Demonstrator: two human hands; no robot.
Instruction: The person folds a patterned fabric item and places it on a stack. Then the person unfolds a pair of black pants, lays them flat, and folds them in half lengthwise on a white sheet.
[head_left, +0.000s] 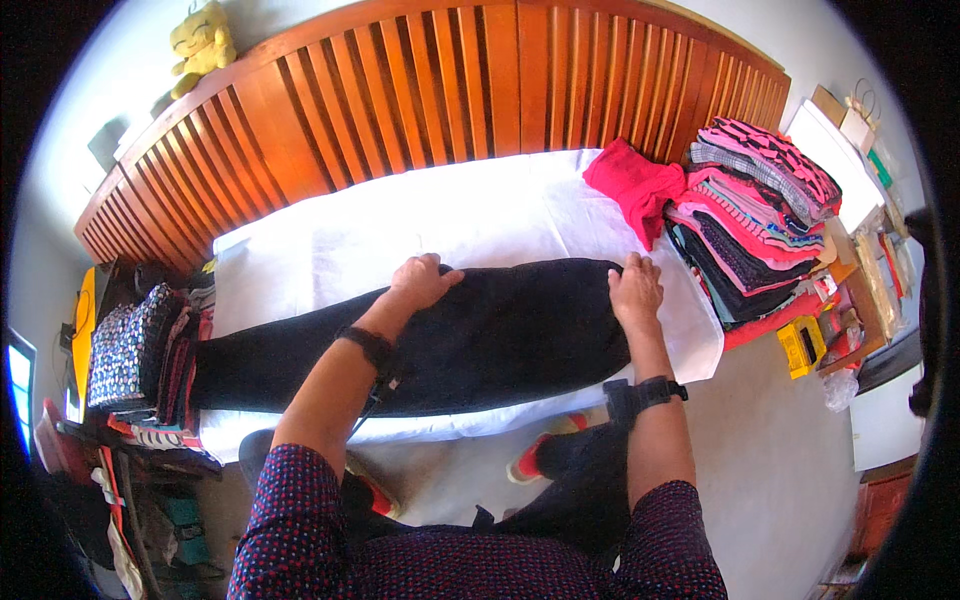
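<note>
A pair of black trousers, folded lengthwise, lies across a white cloth in front of me. The broad end is on the right, and the fabric narrows towards the left. My left hand grips the far edge near its middle, with the thumb pointing right. At the far right corner, my right hand holds the fabric between thumb and fingers. The undersides of both hands are hidden. Just beyond my right hand lies a crumpled bright pink garment.
A tall stack of folded clothes stands at the right, with a yellow box nearby. More folded clothes border the cloth's left end. A slatted wooden headboard rises behind, with a yellow plush toy on top.
</note>
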